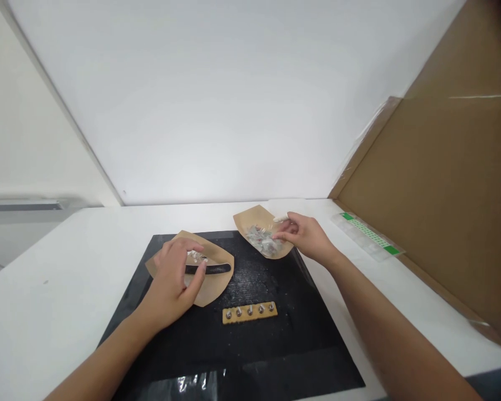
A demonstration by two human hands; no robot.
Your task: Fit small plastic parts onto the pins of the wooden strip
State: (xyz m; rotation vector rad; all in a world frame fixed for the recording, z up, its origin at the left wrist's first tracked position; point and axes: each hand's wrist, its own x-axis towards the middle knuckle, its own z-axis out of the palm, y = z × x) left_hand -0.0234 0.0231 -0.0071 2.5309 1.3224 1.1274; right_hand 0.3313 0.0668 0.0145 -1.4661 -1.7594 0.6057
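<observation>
My left hand (pixel 173 284) is over the brown paper tray (pixel 211 292) on the left, thumb and forefinger apart. A black curved strip (pixel 217 269) lies across that tray, beside my thumb tip; whether they touch I cannot tell. Small clear bits (pixel 195 256) show behind the strip. At the right-hand paper tray (pixel 250 214), my right hand (pixel 303 236) reaches in from the right, thumb apart from the forefinger, whose tip looks white. Its thumb is at a heap of small clear packets (pixel 262 240). Between my forearms lies a tan strip (pixel 244 318) bearing a row of several round metal pieces.
Both trays rest partly on a black mat (pixel 275 345) with pale specks. The mat lies on a white table (pixel 37 289). A clear plastic strip with a green label (pixel 369 236) is at the right, beside a tall cardboard panel (pixel 451 184). A white wall (pixel 234 100) rises behind.
</observation>
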